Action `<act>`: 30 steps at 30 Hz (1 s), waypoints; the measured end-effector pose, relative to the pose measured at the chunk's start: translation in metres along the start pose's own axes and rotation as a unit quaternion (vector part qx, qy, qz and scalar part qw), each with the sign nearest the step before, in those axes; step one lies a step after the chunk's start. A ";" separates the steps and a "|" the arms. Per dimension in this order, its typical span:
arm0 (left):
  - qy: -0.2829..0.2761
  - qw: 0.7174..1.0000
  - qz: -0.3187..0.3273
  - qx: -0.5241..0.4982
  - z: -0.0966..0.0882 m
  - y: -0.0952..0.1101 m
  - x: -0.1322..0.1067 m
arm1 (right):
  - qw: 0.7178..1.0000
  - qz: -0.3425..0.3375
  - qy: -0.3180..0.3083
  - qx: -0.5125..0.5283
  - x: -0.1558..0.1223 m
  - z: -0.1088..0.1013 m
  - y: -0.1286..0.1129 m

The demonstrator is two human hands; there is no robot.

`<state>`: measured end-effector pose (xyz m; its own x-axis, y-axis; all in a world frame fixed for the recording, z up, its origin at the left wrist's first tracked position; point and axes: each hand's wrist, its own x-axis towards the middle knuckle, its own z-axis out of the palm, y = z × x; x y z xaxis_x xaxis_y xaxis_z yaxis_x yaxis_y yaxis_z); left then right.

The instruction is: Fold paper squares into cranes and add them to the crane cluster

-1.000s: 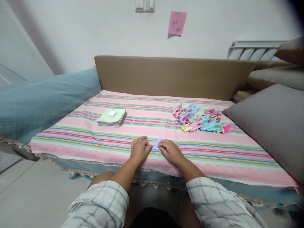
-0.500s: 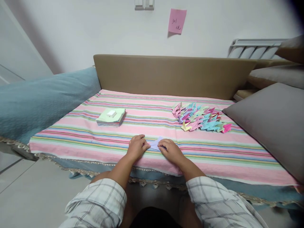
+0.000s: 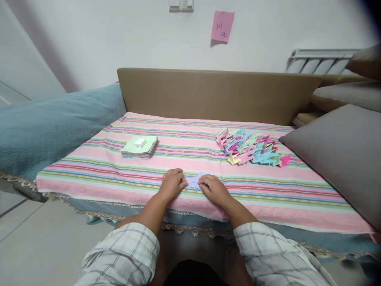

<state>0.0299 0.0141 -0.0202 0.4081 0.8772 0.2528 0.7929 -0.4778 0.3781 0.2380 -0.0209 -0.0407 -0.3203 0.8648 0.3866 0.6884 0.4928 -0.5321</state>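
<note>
A small folded piece of lavender paper [image 3: 195,181] lies on the striped cloth [image 3: 184,159] near the front edge of the couch. My left hand [image 3: 172,183] pinches its left end, fingers closed. On the right end, my right hand [image 3: 213,187] is closed with thumb and fingertips on the paper. Parts of the paper are hidden under the fingers. Beyond my right hand rest several folded paper cranes [image 3: 253,147] in mixed colours, packed in rows. A stack of square coloured paper [image 3: 139,147] stands beyond my left hand, with a small white block [image 3: 139,142] on top.
Behind the cloth rises the brown couch back [image 3: 208,93]. Grey cushions [image 3: 342,147] close off the right side, and a blue-covered armrest [image 3: 65,123] stands at the left. A pink note [image 3: 222,27] is stuck on the wall.
Both hands stay almost in place on the lavender paper. The fingers of my left hand have shifted very slightly at its left end. Everything else looks the same.
</note>
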 end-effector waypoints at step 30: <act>-0.047 0.986 0.040 0.158 0.012 0.043 -0.045 | 1.000 0.003 -0.004 0.013 0.002 0.000 -0.003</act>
<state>0.0511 -0.0455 -0.0259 0.5027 0.8452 0.1817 0.8520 -0.5199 0.0614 0.2353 -0.0203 -0.0387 -0.3220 0.8683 0.3773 0.6727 0.4902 -0.5542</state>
